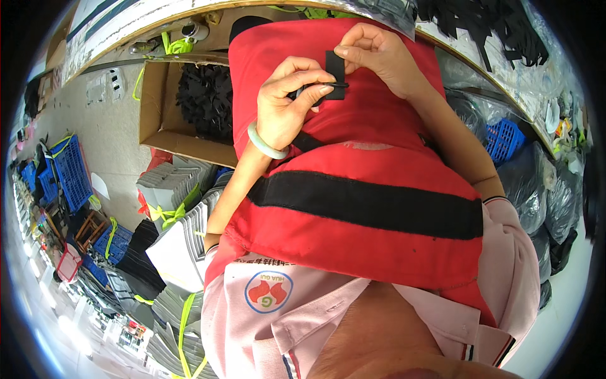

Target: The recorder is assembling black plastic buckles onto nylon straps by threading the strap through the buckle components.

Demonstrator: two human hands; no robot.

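Note:
My left hand (288, 95), with a pale green bangle (265, 144) on its wrist, is closed around a small dark object (294, 93). A thin dark tip of it seems to reach past the thumb, across the face of a short black strip (335, 74). The fingers hide most of that object, so its kind cannot be told. My right hand (377, 55) pinches the upper end of the strip between thumb and forefinger. Both hands are raised close together over the red apron (379, 114) on my lap.
A cardboard box (158, 140) full of black pieces (205, 101) stands at my left. Below it are stacks of grey sheets (173, 183) tied with yellow-green ribbon. A worktable (107, 38) curves along the far side, with black strips (486, 25) at right. Blue crates (504, 140) and bagged goods (527, 183) flank me.

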